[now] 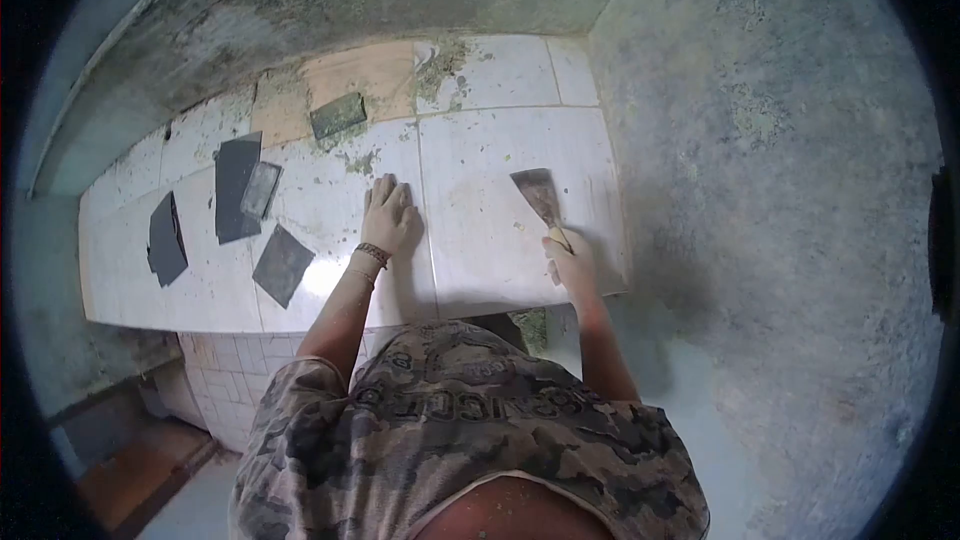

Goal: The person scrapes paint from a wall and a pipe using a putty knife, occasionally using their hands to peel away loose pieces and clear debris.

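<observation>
My right hand (572, 265) is closed round the yellowish handle of a scraper (538, 194), whose wide, stained metal blade points up and left over the white tiled counter (490, 165). Flat on the tiles near the counter's middle rests my left hand (388, 217), with its fingers stretched out and nothing in it. To its left lie a dark sheet (283, 265), a long dark sheet (236, 190) and a small grey block (261, 189) against that sheet. Flakes of debris are scattered about the tiles.
Another dark sheet (167, 240) lies at the far left of the counter. A green-stained piece (338, 116) rests by the orange tile (370, 78) at the back. Stained walls (760, 150) rise behind and to the right. The counter's front edge is close to my body.
</observation>
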`<control>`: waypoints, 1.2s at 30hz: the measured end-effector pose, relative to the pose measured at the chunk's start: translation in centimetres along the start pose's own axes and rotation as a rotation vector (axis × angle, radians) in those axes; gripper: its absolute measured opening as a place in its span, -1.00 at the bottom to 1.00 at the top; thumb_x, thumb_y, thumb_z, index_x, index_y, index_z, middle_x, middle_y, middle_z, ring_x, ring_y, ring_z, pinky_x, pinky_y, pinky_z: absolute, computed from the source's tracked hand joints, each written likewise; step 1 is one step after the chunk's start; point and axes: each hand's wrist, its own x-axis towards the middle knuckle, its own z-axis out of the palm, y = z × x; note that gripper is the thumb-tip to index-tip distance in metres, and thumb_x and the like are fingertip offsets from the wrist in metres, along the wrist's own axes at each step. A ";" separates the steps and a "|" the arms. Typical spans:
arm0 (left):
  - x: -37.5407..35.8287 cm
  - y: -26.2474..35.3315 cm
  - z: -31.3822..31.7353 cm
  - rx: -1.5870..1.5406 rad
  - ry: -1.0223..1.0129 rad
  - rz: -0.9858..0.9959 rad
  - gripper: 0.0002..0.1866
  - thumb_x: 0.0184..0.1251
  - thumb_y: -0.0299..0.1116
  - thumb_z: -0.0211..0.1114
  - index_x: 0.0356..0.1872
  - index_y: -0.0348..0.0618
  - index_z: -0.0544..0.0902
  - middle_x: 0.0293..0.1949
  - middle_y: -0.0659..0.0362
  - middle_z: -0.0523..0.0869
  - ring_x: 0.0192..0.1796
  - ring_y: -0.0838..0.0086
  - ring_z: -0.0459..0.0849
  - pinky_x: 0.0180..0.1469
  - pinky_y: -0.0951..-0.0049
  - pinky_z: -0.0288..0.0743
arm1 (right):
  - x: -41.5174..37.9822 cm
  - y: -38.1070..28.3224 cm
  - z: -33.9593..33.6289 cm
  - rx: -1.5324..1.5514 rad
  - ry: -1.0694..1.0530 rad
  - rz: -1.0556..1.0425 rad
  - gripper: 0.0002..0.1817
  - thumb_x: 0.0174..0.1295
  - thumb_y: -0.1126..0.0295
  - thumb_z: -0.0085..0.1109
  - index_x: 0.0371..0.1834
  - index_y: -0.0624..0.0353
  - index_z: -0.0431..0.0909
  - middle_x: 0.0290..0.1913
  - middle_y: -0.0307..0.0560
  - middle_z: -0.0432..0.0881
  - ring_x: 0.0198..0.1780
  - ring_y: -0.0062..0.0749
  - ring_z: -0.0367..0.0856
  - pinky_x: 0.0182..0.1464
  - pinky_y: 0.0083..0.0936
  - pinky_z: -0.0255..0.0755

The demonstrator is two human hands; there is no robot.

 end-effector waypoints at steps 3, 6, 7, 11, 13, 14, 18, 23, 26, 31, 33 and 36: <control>4.0 -1.8 -0.1 -0.024 -0.003 0.132 -0.39 0.34 -0.21 0.24 0.40 -0.11 0.41 0.53 -0.14 0.20 0.57 -0.09 0.10 0.59 0.02 -0.08 | -2.1 0.6 1.2 0.112 0.138 -0.038 -0.75 0.25 0.29 0.31 -0.11 0.16 0.57 -0.51 -0.35 0.48 -0.61 -0.70 0.40 -0.64 -0.63 0.22; 9.3 -2.6 -0.9 -0.025 -0.008 0.157 -0.38 0.33 -0.25 0.23 0.42 -0.14 0.38 0.52 -0.17 0.19 0.57 -0.09 0.08 0.58 0.00 -0.08 | -2.7 2.3 2.9 0.158 0.227 0.035 -0.70 0.24 0.31 0.31 -0.03 0.20 0.54 -0.53 -0.33 0.49 -0.66 -0.69 0.38 -0.66 -0.65 0.21; 11.3 -3.0 -1.1 -0.039 -0.021 0.162 -0.38 0.33 -0.25 0.23 0.42 -0.14 0.38 0.52 -0.17 0.19 0.57 -0.09 0.08 0.58 0.00 -0.08 | -3.0 2.3 4.1 0.193 0.284 0.020 -0.72 0.28 0.35 0.26 -0.01 0.21 0.53 -0.51 -0.31 0.48 -0.67 -0.69 0.36 -0.67 -0.64 0.18; 17.7 -5.0 0.1 0.059 0.145 0.205 -0.37 0.42 -0.15 0.13 0.43 -0.24 0.34 0.51 -0.17 0.22 0.56 -0.09 0.09 0.59 -0.01 -0.13 | -3.1 1.3 8.7 0.260 0.392 0.020 -0.69 0.31 0.38 0.21 0.05 0.28 0.50 -0.57 -0.32 0.45 -0.69 -0.68 0.34 -0.67 -0.62 0.19; 19.1 -6.1 -0.2 0.140 0.243 0.173 -0.36 0.44 -0.10 0.09 0.43 -0.27 0.33 0.50 -0.18 0.23 0.56 -0.10 0.10 0.59 -0.01 -0.15 | -2.8 1.1 10.4 0.287 0.386 -0.013 -0.70 0.33 0.37 0.20 0.05 0.27 0.49 -0.56 -0.31 0.45 -0.68 -0.67 0.33 -0.67 -0.62 0.18; 19.4 -5.7 -0.6 0.199 0.248 0.180 -0.35 0.46 -0.07 0.06 0.43 -0.28 0.32 0.50 -0.19 0.24 0.56 -0.09 0.10 0.59 -0.01 -0.17 | -2.5 1.0 11.4 0.326 0.395 -0.043 -0.71 0.35 0.36 0.19 0.05 0.26 0.48 -0.54 -0.30 0.45 -0.68 -0.67 0.33 -0.67 -0.61 0.17; 19.5 -5.1 -0.9 0.183 0.287 0.144 -0.31 0.46 -0.01 0.04 0.44 -0.30 0.30 0.49 -0.20 0.24 0.56 -0.09 0.07 0.60 -0.02 -0.20 | -1.4 -2.9 12.4 0.869 0.131 0.111 -0.71 0.38 0.35 0.17 0.09 0.16 0.42 -0.34 -0.24 0.54 -0.56 -0.64 0.42 -0.64 -0.63 0.21; 19.6 -4.7 -1.7 0.226 0.235 0.058 -0.28 0.45 0.03 0.01 0.47 -0.28 0.25 0.52 -0.22 0.17 0.57 -0.10 0.03 0.60 -0.04 -0.25 | 3.6 -9.0 14.6 0.689 0.000 0.024 -0.74 0.42 0.37 0.11 0.10 0.10 0.37 -0.32 -0.22 0.54 -0.54 -0.66 0.44 -0.65 -0.62 0.25; 19.8 -4.7 -1.6 0.206 0.272 0.087 -0.28 0.42 0.03 0.03 0.45 -0.28 0.30 0.50 -0.21 0.21 0.58 -0.07 0.06 0.59 -0.07 -0.21 | 8.3 -11.3 15.7 0.590 -0.097 0.021 -0.76 0.45 0.38 0.06 0.11 0.12 0.37 -0.36 -0.23 0.52 -0.56 -0.67 0.41 -0.65 -0.65 0.22; 19.8 -4.2 -2.4 0.166 0.211 0.032 -0.27 0.42 0.05 0.03 0.47 -0.24 0.28 0.52 -0.20 0.18 0.58 -0.06 0.05 0.59 -0.08 -0.23 | 15.1 -14.4 17.2 0.401 -0.390 -0.175 -0.49 0.50 0.36 -0.01 0.47 0.15 0.23 -0.43 -0.32 0.41 -0.59 -0.73 0.26 -0.60 -0.74 0.12; 20.1 -4.2 -2.5 0.181 0.210 0.015 -0.27 0.42 0.05 0.05 0.47 -0.24 0.28 0.53 -0.20 0.15 0.59 -0.06 0.04 0.59 -0.09 -0.24 | 18.3 -15.0 17.5 0.347 -0.437 -0.113 -0.48 0.48 0.37 -0.01 0.48 0.15 0.26 -0.42 -0.34 0.41 -0.57 -0.75 0.25 -0.58 -0.75 0.11; 20.1 -4.1 -2.8 0.159 0.177 0.006 -0.25 0.40 0.07 0.06 0.47 -0.21 0.28 0.53 -0.19 0.16 0.59 -0.06 0.03 0.59 -0.09 -0.24 | 22.8 -17.3 18.4 0.145 -0.458 -0.114 -0.53 0.46 0.39 0.02 0.42 0.16 0.38 -0.39 -0.37 0.43 -0.53 -0.77 0.28 -0.55 -0.75 0.15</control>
